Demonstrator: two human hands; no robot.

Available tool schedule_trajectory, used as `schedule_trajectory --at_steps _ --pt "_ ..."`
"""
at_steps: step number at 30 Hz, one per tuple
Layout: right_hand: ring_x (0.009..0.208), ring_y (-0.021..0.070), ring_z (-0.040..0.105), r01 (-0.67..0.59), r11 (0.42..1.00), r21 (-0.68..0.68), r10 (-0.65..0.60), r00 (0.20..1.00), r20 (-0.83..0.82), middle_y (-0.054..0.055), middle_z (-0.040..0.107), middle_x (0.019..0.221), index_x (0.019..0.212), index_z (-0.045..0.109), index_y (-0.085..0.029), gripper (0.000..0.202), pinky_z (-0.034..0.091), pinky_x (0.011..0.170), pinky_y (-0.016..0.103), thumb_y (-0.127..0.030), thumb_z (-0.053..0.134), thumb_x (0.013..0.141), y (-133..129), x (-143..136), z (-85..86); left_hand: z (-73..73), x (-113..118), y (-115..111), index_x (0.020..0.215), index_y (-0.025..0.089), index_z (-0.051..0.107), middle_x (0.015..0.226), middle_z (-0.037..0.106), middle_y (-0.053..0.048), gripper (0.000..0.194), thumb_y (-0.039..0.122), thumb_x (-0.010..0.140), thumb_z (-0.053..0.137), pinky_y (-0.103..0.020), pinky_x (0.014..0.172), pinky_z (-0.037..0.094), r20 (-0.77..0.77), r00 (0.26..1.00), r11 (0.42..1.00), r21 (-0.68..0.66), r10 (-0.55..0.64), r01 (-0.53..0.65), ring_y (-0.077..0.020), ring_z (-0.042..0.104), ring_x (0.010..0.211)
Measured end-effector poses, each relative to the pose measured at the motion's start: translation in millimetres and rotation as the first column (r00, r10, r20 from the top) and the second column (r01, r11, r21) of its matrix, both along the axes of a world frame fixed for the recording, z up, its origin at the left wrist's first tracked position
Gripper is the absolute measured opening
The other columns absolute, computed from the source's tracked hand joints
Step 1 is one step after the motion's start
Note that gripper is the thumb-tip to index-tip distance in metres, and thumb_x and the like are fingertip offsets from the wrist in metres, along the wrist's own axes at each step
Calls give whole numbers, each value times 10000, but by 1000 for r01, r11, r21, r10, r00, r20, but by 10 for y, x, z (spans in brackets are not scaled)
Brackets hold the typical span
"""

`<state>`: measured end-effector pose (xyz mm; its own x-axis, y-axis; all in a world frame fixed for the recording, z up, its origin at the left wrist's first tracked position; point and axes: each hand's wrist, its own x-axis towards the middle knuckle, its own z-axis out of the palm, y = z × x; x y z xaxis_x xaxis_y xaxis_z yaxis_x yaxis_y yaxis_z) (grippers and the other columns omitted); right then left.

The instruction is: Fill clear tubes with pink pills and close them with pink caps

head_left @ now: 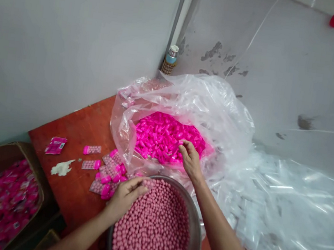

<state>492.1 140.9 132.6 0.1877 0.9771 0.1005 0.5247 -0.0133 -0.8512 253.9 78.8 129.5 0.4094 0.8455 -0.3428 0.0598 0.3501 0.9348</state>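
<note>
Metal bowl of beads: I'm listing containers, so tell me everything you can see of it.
The bowl is round, grey and metallic-looking. Pink beads fill much of it, leaving inner wall bare on the right. It appears to stand upright on the orange-red table, its near edge cut off by the picture. The left hand is over its far left rim; contact is unclear.

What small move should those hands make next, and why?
Perhaps carry the pink cap that the right hand seems to pinch toward the left hand, beside the beads, since bead-filled bottles nearby already wear similar ones.
</note>
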Motion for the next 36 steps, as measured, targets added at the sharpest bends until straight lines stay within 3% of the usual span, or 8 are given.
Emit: schedule_trajectory --at_steps 3,8,20,23,26,30,33,36 --pt "779 142 532 -128 991 -35 125 989 -73 24 562 865 1020 482 -199 232 425 703 261 -334 403 848 -482 -197 249 103 83 1 1003 186 616 965 658 -37 284 306 758 539 -274 793 454 -97 995 991 136 -3 16 -189 591 883" --pt "890 183 520 -354 935 -15 350 915 202 66 568 956 1060 475 -211 219 410 789 331 -261 407 857 -1091 -476 446 243 148 -134 1019 211 616 1009 649 -30 264 277 789 504 -300 847 438 -199 977 909 389 -75 149 -182 585 923" --pt "779 198 495 -328 942 -66 314 798 514 91 552 813 924 498 -145 155 404 715 336 -172 359 861 -1774 -620 402 284 128 -475 997 204 632 926 671 -55 245 224 811 475 -290 785 464 -315 922 686 620 -227 381 -166 608 852" --pt "800 192 519 -295 955 -26 286 897 338 87 576 835 958 526 -154 167 415 741 337 -218 419 847 -1786 -581 447 321 175 -493 988 201 640 940 671 -57 243 224 794 497 -300 798 460 -252 936 756 555 -244 347 -175 606 862" --pt "897 183 537 -132 991 -24 128 984 -127 68 588 971 1030 534 -200 233 420 803 334 -270 499 811 -1819 -562 479 335 227 -534 997 177 636 984 663 -55 259 241 775 519 -310 808 463 -93 982 915 358 -161 184 -189 603 891" --pt "811 166 579 37 985 -170 -152 667 -730 33 601 963 1020 554 -226 281 451 770 335 -311 573 754 -1939 -600 422 324 229 -572 1055 139 603 1029 645 -69 319 270 779 513 -320 775 479 38 995 986 144 -95 89 -206 605 892" --pt "658 133 569 64 973 -224 -229 440 -868 10 608 790 891 603 -213 266 468 675 294 -369 643 679 -1986 -634 347 326 177 -567 1026 160 623 1028 646 -62 298 264 757 549 -320 810 461 -7 989 965 222 -145 143 -202 598 912" --pt "716 157 563 -2 972 -235 -217 372 -903 26 603 811 840 611 -207 350 466 666 301 -479 655 624 -1951 -647 327 348 129 -559 982 186 647 991 662 -52 253 236 751 557 -315 830 449 -81 973 906 353 -218 232 -189 605 894"
